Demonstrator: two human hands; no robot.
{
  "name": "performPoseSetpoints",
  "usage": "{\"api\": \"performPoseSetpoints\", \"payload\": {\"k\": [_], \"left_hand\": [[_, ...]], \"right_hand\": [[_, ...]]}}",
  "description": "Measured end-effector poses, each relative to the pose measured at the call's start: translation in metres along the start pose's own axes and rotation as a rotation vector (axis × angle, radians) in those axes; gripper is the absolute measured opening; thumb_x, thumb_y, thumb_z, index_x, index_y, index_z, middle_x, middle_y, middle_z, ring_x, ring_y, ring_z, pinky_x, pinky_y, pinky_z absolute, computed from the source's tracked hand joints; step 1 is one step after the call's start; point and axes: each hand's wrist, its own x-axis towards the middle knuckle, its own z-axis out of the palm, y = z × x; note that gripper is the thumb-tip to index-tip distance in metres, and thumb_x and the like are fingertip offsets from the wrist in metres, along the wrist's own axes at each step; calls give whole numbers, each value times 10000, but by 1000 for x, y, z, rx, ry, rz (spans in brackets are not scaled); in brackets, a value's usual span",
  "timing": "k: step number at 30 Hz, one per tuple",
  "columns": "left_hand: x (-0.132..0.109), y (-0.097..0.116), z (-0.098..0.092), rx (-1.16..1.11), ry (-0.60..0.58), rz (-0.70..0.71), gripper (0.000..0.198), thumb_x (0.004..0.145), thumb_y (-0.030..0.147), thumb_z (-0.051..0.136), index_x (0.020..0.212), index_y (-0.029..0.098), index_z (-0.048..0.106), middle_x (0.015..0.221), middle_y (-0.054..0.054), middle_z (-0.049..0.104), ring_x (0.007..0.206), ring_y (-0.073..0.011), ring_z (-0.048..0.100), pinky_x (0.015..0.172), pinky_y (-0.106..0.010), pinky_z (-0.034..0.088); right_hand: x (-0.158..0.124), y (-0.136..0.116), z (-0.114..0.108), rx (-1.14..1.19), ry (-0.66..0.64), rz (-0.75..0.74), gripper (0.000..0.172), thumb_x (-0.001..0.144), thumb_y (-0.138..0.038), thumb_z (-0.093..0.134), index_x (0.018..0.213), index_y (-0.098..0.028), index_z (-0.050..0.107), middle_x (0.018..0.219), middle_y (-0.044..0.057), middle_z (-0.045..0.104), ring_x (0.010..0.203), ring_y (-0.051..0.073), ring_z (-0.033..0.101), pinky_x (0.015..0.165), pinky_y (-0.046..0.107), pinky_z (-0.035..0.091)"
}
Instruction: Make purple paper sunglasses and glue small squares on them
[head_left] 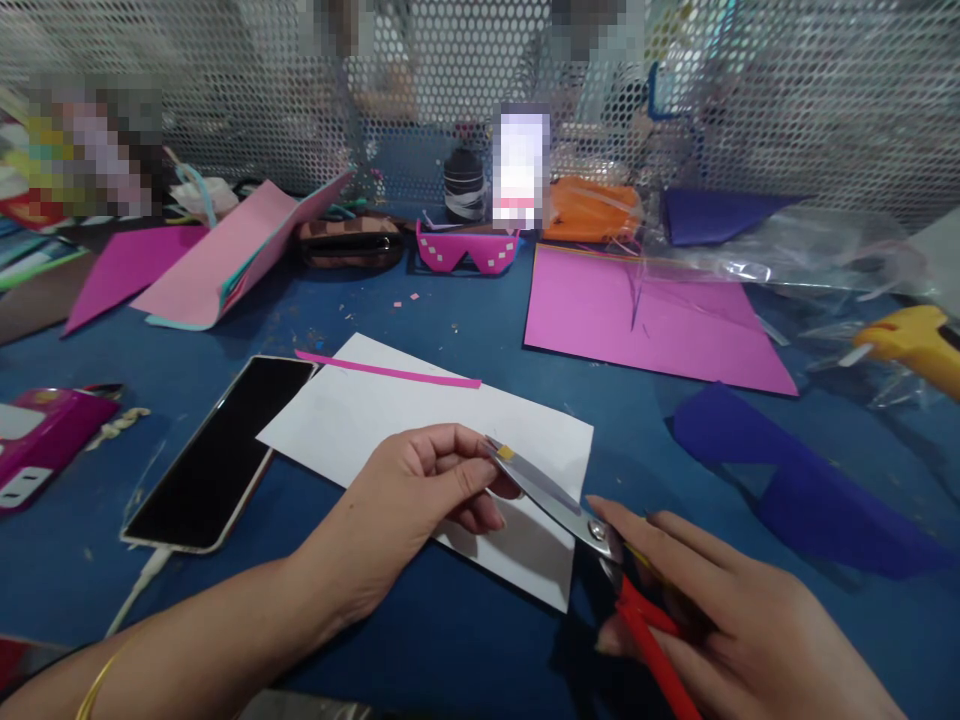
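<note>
My right hand (720,590) grips a pair of scissors (559,505) with red handles, their metal blades pointing up and left. A tiny yellow piece (506,453) lies against the blades near the tips. Right at those tips, my left hand (442,475) is closed in a pinch; what its fingers hold is hidden. Below both the fingers and the blades lies a white sheet of paper (405,410) on the blue table. A narrow magenta strip (390,372) rests across the far side of that sheet.
Left of the sheet lies a phone (225,450) with a cable. Pink paper glasses (469,250) stand farther back. On the right are a pink sheet (645,320), a dark blue cut shape (810,480) and a yellow glue gun (907,340). A perforated metal screen (420,80) closes the back.
</note>
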Motion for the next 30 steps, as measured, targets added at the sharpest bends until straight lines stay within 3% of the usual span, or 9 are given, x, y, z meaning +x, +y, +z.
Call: {"api": "performPoseSetpoints", "payload": {"k": [30], "left_hand": [[-1, 5, 4, 59, 22, -61, 148, 818, 274, 701, 745, 146, 717, 556, 6, 662, 511, -79, 572, 502, -156, 457]], "right_hand": [[3, -7, -6, 59, -54, 27, 538, 847, -184, 606, 1380, -241, 560, 871, 13, 704, 692, 132, 708, 576, 172, 578]]}}
